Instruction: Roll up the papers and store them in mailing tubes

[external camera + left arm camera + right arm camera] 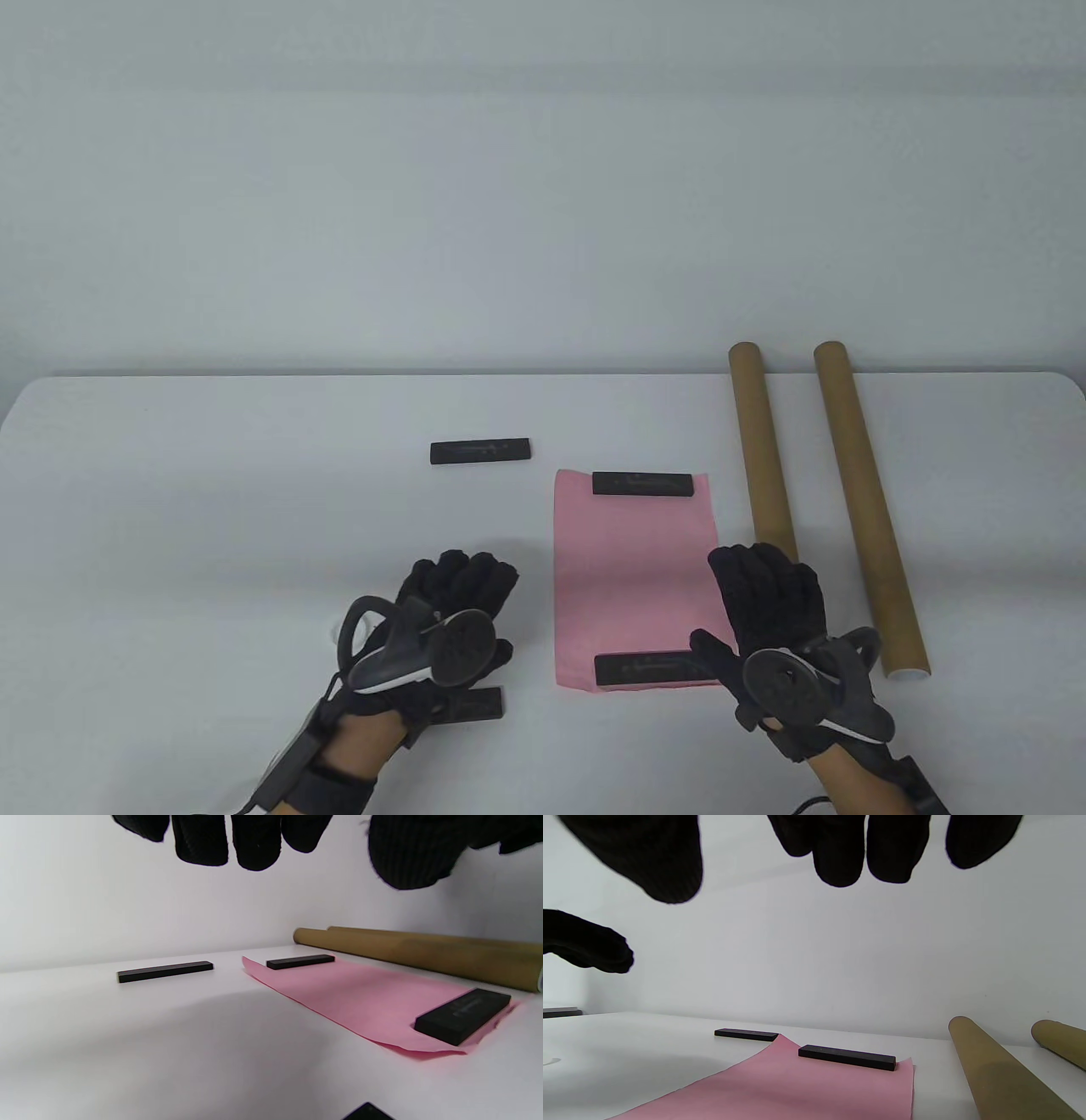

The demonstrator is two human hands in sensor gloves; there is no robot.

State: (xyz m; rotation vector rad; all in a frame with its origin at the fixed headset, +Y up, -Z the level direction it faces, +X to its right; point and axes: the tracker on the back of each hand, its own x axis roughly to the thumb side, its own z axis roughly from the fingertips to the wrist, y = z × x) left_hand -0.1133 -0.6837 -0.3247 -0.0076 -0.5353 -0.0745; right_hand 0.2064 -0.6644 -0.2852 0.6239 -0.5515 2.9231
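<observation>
Table view: flat pink paper (636, 569) lies mid-table, long axis near-to-far, under two black bars; two cardboard tubes (764, 450) lie right, near ends angling right. Left hand (441, 628) and right hand (776, 628) hover, fingers spread, holding nothing

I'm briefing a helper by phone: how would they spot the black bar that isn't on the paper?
Find the pink paper mid-table. Look off its far left corner: a black bar lies alone on bare white tabletop. Two similar bars sit on the paper's ends.
</observation>
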